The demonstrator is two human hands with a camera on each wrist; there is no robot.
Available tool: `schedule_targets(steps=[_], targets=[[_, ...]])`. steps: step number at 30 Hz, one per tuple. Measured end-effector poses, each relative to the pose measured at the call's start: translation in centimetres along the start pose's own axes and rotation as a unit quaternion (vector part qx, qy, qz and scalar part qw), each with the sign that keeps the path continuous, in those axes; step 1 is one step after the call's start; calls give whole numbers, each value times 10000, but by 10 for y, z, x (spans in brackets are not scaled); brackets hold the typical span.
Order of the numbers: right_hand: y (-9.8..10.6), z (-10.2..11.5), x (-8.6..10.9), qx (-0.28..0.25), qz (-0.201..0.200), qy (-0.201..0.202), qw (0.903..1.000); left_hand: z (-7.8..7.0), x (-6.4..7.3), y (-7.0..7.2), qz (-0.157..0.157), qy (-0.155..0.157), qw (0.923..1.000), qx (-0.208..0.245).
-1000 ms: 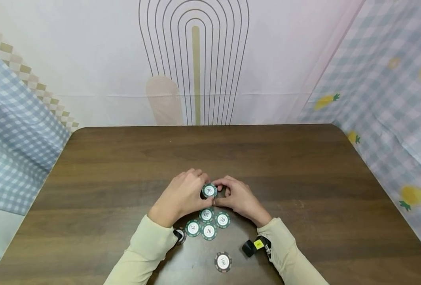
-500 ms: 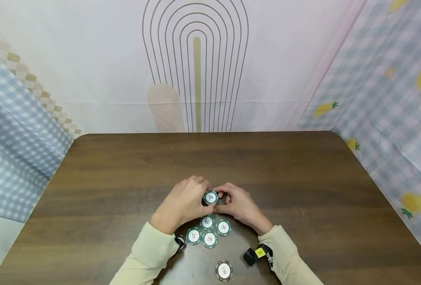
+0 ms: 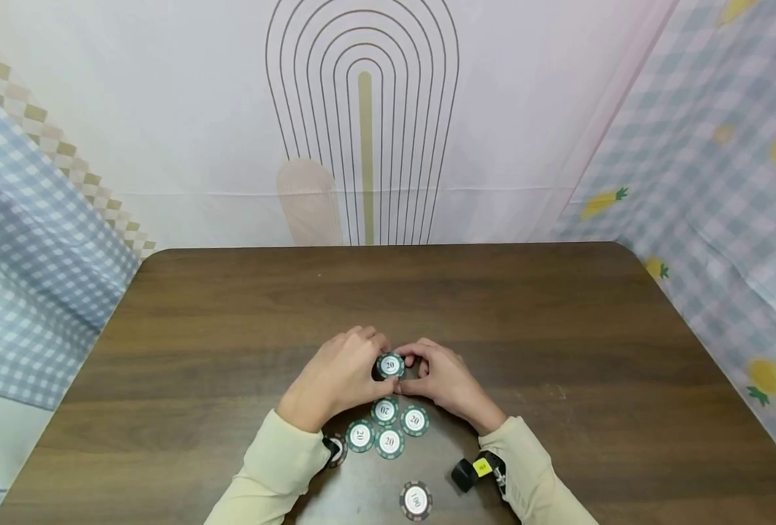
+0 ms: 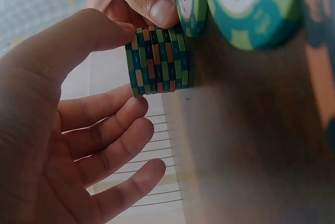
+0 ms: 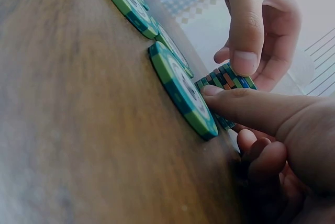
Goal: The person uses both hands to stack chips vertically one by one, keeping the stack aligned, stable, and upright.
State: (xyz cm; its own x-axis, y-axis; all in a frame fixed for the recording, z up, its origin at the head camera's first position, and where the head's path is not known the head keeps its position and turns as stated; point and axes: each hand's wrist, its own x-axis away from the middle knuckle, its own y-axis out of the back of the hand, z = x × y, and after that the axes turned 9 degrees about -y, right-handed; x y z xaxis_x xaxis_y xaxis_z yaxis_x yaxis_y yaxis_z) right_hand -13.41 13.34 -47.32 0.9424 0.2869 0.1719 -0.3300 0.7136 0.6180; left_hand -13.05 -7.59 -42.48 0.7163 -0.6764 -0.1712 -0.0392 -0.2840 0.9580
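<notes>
Your left hand (image 3: pixel 337 378) pinches the chip stack (image 3: pixel 390 365) between thumb and index finger, and your right hand (image 3: pixel 448 379) grips it from the right. The chip stack stands upright on the table (image 3: pixel 559 313), its top face marked 20; four loose green chips (image 3: pixel 389 442) lie flat near it, with a 100 chip (image 3: pixel 416 500) nearer you

Chip stack (image 4: pixel 159 60): edges striped green, teal, orange, blue. Nearer than stack: 4 green chips (image 3: pixel 390 442), white centres. Around stack: brown wood-grain table (image 3: pixel 263 306). Beyond stack: white cloth (image 3: pixel 198 131), dark arch lines. Right of stack: pale blue-checked curtain (image 3: pixel 690 168), yellow fruit print.
</notes>
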Motion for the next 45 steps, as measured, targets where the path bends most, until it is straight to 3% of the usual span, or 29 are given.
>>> schedule_targets(steps=[18, 30, 38, 45], targets=[[1, 1, -1, 27, 14, 11, 10000, 0, 0, 1, 5, 11, 9999, 155], [2, 0, -1, 97, -32, 59, 9999, -2, 7, 24, -142, 357, 9968, 700], [2, -2, 0, 1, 10, -1, 10000, -4, 20, 29, -113, 122, 9978, 649], [3, 1, 0, 16, -9, -22, 10000, -7, 32, 19, 285, -82, 9961, 835]])
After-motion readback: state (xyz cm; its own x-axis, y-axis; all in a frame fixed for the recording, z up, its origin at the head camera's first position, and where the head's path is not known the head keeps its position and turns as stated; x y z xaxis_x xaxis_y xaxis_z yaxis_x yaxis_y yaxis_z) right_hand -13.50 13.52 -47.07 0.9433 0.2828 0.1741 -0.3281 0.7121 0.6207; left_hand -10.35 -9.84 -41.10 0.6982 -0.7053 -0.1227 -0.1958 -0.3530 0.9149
